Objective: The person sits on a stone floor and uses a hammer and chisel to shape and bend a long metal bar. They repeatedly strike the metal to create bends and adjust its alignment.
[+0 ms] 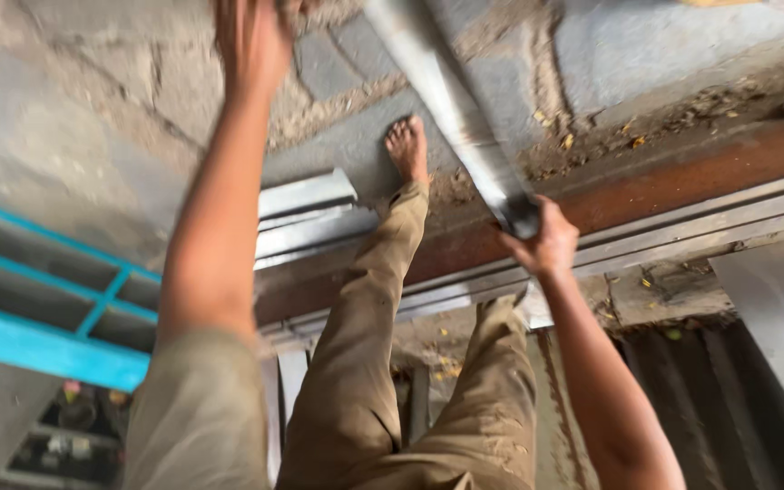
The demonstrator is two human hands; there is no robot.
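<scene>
The right hand [544, 238], right of the middle of the frame, has its fingers wrapped around the low end of a long shiny metal pipe [442, 95]. The pipe slants up to the top middle of the frame. The left hand [251, 36] is at the top left, blurry and cut off, so I cannot tell if its fingers hold anything. A bare foot [407, 145] stands on the cracked stone floor [93, 109] just beside the pipe. A rusty beam [682, 172] and grey metal rails [306, 213] lie across the middle. A blue metal frame [47, 304] sits at the lower left.

Khaki trousers [356, 381], khaki sleeve [197, 413], bare foot [407, 145]
</scene>
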